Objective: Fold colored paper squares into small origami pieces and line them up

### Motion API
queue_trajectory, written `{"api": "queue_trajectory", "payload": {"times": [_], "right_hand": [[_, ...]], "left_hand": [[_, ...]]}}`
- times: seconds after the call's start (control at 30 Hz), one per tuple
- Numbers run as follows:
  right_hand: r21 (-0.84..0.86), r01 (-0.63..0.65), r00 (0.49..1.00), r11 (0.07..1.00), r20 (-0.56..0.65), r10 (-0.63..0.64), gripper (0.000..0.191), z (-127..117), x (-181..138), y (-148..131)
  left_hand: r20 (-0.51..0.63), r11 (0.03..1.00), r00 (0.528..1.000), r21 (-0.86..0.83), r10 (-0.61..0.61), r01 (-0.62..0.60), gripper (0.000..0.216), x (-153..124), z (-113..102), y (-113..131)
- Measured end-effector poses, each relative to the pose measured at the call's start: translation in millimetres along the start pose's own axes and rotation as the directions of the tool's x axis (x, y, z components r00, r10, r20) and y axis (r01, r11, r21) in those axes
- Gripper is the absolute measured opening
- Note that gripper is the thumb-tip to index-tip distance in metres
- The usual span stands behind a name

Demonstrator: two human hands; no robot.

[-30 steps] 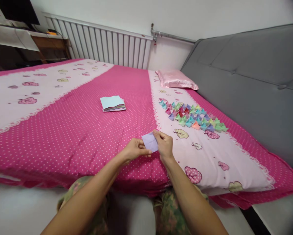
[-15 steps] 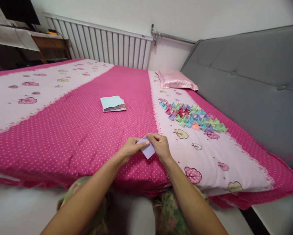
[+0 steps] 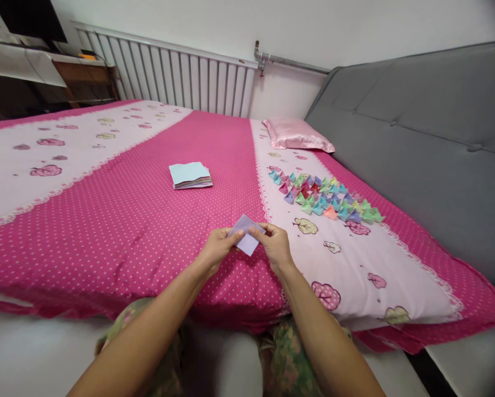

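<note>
A small square of lilac folded paper point(image 3: 249, 244) is held above the near part of the bed, one corner pointing away from me. My left hand point(image 3: 221, 246) pinches its left side, thumb on top and fingers beneath. On the right side my right hand point(image 3: 275, 246) grips it the same way, its thumb also lying on the paper. Beyond my hands, to the left, lies a stack of coloured paper point(image 3: 190, 174) with a light blue sheet on top. Many small folded paper boats point(image 3: 325, 198) in several colours stand grouped to the right.
A pink dotted bedspread point(image 3: 139, 220) with pale printed strips covers the bed. The pink pillow point(image 3: 299, 135) lies near the grey padded headboard point(image 3: 416, 132) on the right. A white radiator point(image 3: 168, 71) and pipe run along the wall; a desk point(image 3: 81, 74) stands far left.
The lilac paper has turned and shifted slightly away from me, with more of it showing. My right hand has moved from its top edge to its right side.
</note>
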State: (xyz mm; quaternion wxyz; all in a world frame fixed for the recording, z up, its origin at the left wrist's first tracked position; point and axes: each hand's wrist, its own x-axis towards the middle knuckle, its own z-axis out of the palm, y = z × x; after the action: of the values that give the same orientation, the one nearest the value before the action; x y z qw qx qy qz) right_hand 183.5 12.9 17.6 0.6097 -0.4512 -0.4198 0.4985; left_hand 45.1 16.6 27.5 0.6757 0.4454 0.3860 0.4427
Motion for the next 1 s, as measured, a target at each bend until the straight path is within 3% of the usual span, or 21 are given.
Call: {"api": "queue_trajectory", "payload": {"times": [0.2, 0.57, 0.7, 0.87, 1.0], "right_hand": [[0.023, 0.014, 0.995, 1.0, -0.094, -0.012, 0.035, -3.3, 4.7, -0.3], [0.013, 0.057, 0.99, 0.998, -0.127, -0.055, 0.032, -6.9, 7.1, -2.1], [-0.052, 0.106, 0.989, 0.993, -0.101, -0.111, 0.03, -5.5, 5.0, -3.1], [-0.183, 0.211, 0.975, 0.96, -0.029, -0.22, 0.025, -2.6, 0.7, -5.6], [-0.181, 0.174, 0.984, 0.968, 0.001, -0.177, 0.029, -2.2, -0.6, -6.0]], "left_hand": [[0.015, 0.998, 1.0, -0.061, -0.009, 0.01, 0.032, 1.4, 0.2, 2.2], [0.094, 0.999, 0.996, -0.052, -0.004, 0.009, 0.036, 0.2, -0.9, 6.2], [0.129, 1.0, 0.992, 0.02, -0.013, 0.011, 0.036, -1.5, -2.3, 6.2], [0.048, 0.998, 0.997, 0.009, -0.063, 0.062, 0.03, 0.3, -3.1, 2.5], [0.017, 0.998, 0.998, 0.0, -0.066, 0.066, 0.03, 1.9, -4.4, 0.9]]}}
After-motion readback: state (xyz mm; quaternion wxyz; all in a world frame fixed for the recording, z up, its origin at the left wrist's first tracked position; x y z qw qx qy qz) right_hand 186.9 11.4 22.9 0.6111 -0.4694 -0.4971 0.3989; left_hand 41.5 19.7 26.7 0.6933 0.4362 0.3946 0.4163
